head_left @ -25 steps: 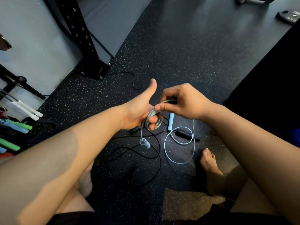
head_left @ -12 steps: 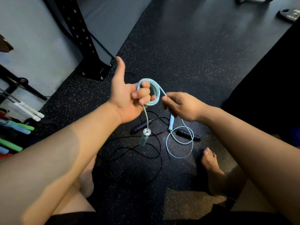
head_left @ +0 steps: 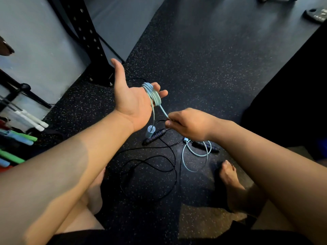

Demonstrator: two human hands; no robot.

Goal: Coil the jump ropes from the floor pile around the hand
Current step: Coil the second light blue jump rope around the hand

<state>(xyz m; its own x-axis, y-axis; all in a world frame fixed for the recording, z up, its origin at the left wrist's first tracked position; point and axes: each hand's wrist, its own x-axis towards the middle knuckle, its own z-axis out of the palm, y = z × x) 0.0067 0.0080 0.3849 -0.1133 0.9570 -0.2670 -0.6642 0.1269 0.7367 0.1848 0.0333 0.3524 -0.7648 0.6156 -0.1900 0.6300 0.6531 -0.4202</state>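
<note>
My left hand [head_left: 131,101] is held palm up with thumb and fingers spread, and several turns of the light blue jump rope [head_left: 153,95] are wrapped round its fingers. One blue handle [head_left: 150,131] dangles below that palm. My right hand [head_left: 187,123] pinches the blue cord just below the coil. The rest of that cord lies looped on the floor [head_left: 194,156] near its other handle [head_left: 185,139]. A black jump rope [head_left: 155,165] lies tangled on the floor under my hands, its handles [head_left: 154,137] beside the blue one.
A black rack upright [head_left: 88,38] stands at the back left against a grey wall. More rope handles in green, blue and white [head_left: 19,137] lie at the left edge. My bare feet [head_left: 231,183] rest on the speckled rubber floor [head_left: 212,59]. A weight plate [head_left: 316,14] lies far right.
My left hand has turned palm up and spread its fingers, with the blue coil now round them. My right hand has moved down and right, drawing the cord taut.
</note>
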